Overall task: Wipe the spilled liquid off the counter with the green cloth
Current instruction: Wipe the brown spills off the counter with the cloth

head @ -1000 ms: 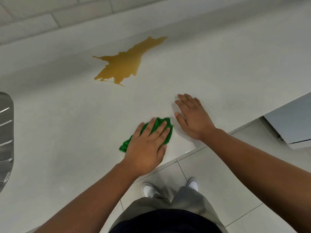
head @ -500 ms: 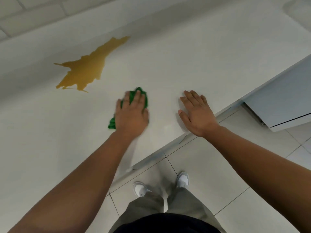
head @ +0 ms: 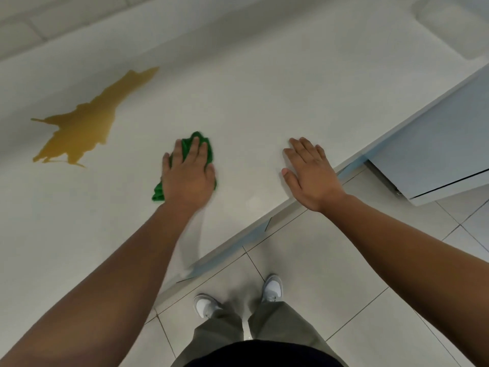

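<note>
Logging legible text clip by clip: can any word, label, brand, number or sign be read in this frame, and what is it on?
None: no text can be read in this frame.
The counter, green cloth, spilled liquid, cabinet door, wall tiles and shoes show no print, logo or number.

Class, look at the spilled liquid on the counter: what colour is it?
The spill is a brownish amber-yellow, seen clearly in the head view.
</note>
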Demonstrator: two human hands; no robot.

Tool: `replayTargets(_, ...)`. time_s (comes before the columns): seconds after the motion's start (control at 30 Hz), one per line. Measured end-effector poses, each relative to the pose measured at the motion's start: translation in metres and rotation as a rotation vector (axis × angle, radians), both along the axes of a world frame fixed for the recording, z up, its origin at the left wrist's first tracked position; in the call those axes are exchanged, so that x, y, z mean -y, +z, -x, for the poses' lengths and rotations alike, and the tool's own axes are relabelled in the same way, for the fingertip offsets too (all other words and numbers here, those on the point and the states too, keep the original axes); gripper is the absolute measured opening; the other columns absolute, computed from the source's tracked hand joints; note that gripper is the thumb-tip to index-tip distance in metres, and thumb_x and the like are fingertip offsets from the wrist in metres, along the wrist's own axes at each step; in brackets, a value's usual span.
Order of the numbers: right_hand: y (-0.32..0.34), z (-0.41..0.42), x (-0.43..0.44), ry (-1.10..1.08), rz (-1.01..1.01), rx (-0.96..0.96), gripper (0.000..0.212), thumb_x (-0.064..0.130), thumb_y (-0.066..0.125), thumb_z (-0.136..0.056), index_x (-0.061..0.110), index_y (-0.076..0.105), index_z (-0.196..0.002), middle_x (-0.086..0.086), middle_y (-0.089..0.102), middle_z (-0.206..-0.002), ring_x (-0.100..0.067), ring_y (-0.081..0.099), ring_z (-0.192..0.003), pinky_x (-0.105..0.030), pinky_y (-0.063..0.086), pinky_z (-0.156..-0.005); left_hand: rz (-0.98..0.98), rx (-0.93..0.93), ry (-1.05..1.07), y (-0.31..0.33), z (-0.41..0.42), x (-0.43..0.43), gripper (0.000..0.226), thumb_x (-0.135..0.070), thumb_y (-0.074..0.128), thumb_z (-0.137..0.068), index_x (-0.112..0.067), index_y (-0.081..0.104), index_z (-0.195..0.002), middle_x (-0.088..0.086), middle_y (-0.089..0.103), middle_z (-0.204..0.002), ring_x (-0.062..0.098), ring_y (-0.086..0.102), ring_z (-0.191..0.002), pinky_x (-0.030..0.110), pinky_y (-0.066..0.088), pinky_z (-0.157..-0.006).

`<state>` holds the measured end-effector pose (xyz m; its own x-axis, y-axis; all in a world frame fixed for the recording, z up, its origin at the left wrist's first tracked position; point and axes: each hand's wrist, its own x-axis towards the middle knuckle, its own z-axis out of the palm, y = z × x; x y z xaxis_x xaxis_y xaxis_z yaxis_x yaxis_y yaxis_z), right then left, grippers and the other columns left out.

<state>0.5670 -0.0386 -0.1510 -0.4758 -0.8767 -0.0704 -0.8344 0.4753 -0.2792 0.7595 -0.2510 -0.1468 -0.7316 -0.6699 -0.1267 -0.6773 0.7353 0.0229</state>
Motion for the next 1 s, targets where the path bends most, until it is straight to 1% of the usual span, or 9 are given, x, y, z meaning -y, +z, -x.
replayTargets(0.13,-0.002,0.018,-0.004,0.016,0.002,-0.002,0.064,0.047,0.018,-0.1,0.011,0.033,-0.151,-0.009,0.022,-0.163,-0.026,0.009,-0.152,-0.05,0.008,-0.123,-0.034,-0.009,-0.264,0.003,0.051,-0.062,0.06,-0.045,0.019,-0.099,-0.024,0.019,-0.156,-0.002,0.015,-0.164,0.029,0.008,-0.151,0.053,0.012,-0.12)
replayTargets(0.3,-0.002,0.045,-0.013,-0.01,0.01,-0.011,0.066,0.047,0.016,-0.099,0.011,0.033,-0.151,-0.01,0.022,-0.162,-0.027,0.01,-0.152,-0.05,0.007,-0.123,-0.07,-0.016,-0.569,0.003,0.031,-0.073,0.054,-0.042,0.029,-0.102,-0.026,0.028,-0.154,-0.007,0.02,-0.162,0.022,0.009,-0.151,0.049,0.014,-0.121)
replayTargets(0.4,-0.002,0.057,-0.017,-0.014,0.013,-0.017,0.065,0.048,0.016,-0.1,0.012,0.031,-0.152,-0.008,0.021,-0.163,-0.026,0.007,-0.152,-0.048,0.005,-0.123,-0.043,0.001,-0.344,0.0,0.043,-0.029,0.057,-0.042,0.025,-0.1,-0.026,0.027,-0.154,-0.005,0.022,-0.162,0.025,0.013,-0.15,0.052,0.017,-0.12)
replayTargets(0.53,0.0,0.068,-0.013,-0.029,0.026,0.0,0.066,0.049,0.016,-0.099,0.013,0.031,-0.152,-0.008,0.019,-0.163,-0.025,0.006,-0.152,-0.048,0.003,-0.124,-0.013,0.012,-0.001,-0.002,0.106,-0.014,0.058,-0.042,0.017,-0.101,-0.022,0.017,-0.156,-0.004,0.013,-0.164,0.029,0.007,-0.151,0.053,0.01,-0.12)
replayTargets(0.6,0.0,0.072,-0.008,-0.039,0.029,0.016,0.068,0.05,0.015,-0.098,0.013,0.03,-0.153,-0.008,0.019,-0.164,-0.025,0.006,-0.152,-0.047,0.002,-0.124,-0.02,-0.006,-0.04,0.0,0.134,-0.033,0.06,-0.043,0.017,-0.1,-0.022,0.016,-0.156,-0.003,0.012,-0.164,0.03,0.008,-0.151,0.054,0.012,-0.12)
replayTargets(0.67,0.0,0.075,-0.002,-0.043,0.043,0.033,0.072,0.051,0.011,-0.096,0.012,0.03,-0.153,-0.008,0.019,-0.164,-0.025,0.006,-0.152,-0.046,0.002,-0.123,-0.025,-0.014,-0.213,0.002,0.141,-0.056,0.06,-0.044,0.018,-0.099,-0.023,0.018,-0.156,-0.002,0.015,-0.164,0.03,0.01,-0.15,0.054,0.015,-0.119)
replayTargets(0.8,0.002,0.076,0.019,-0.024,0.051,0.043,0.075,0.052,0.007,-0.094,0.011,0.032,-0.152,-0.009,0.02,-0.163,-0.027,0.009,-0.152,-0.048,0.003,-0.123,-0.062,-0.021,-0.466,0.003,0.089,-0.066,0.055,-0.041,0.027,-0.101,-0.024,0.029,-0.154,-0.005,0.024,-0.161,0.023,0.012,-0.151,0.05,0.017,-0.12)
replayTargets(0.9,0.003,0.068,0.044,0.023,0.027,0.038,0.074,0.052,0.007,-0.094,0.012,0.033,-0.151,-0.009,0.021,-0.163,-0.027,0.009,-0.152,-0.049,0.006,-0.123,-0.034,-0.018,-0.35,-0.002,0.041,-0.027,0.054,-0.041,0.03,-0.101,-0.025,0.032,-0.153,-0.007,0.027,-0.16,0.021,0.013,-0.151,0.047,0.018,-0.12)
replayTargets(1.0,0.004,0.052,0.083,0.084,0.019,0.036,0.073,0.052,0.008,-0.094,0.012,0.032,-0.151,-0.008,0.021,-0.163,-0.027,0.008,-0.152,-0.05,0.006,-0.123,-0.012,0.016,-0.117,-0.002,0.007,0.037,0.058,-0.045,0.022,-0.1,-0.023,0.03,-0.153,-0.005,0.026,-0.161,0.023,0.014,-0.15,0.047,0.017,-0.12)
